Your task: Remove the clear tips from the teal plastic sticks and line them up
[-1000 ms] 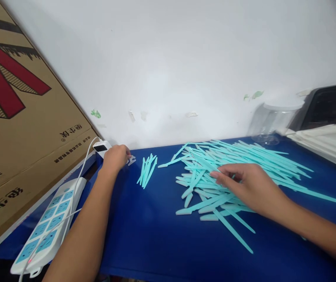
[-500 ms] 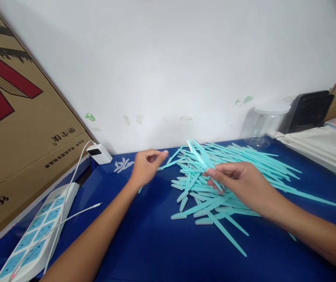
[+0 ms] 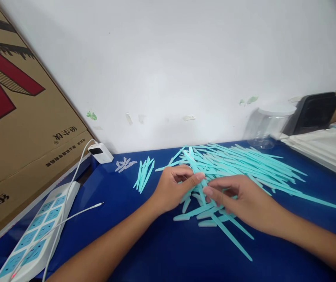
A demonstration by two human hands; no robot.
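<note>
The right hand (image 3: 238, 199) hid part of the pile (image 3: 258, 166), and the left hand (image 3: 172, 188) covered its near-left side; the left thumb and forefinger were pinched on the held sticks (image 3: 193, 162), their exact contact hard to make out; the right fingers grasped the lower part of the same teal sticks, which slanted up over the pile, their number unclear. The power strip (image 3: 37, 235) was cut off at the bottom, the white sheets (image 3: 323, 147) at the right; the box (image 3: 38, 121) ran off the left edge, its dark Chinese characters too slanted to read surely, a small circled R beside them. The jar (image 3: 278, 109), clear and white-lidded, let the wall show through; a black case (image 3: 317, 111) leaned just beside it. On the counter (image 3: 162, 246), a small bundle (image 3: 144, 174) of sticks lay between the left hand and some translucent pieces (image 3: 125, 164).
</note>
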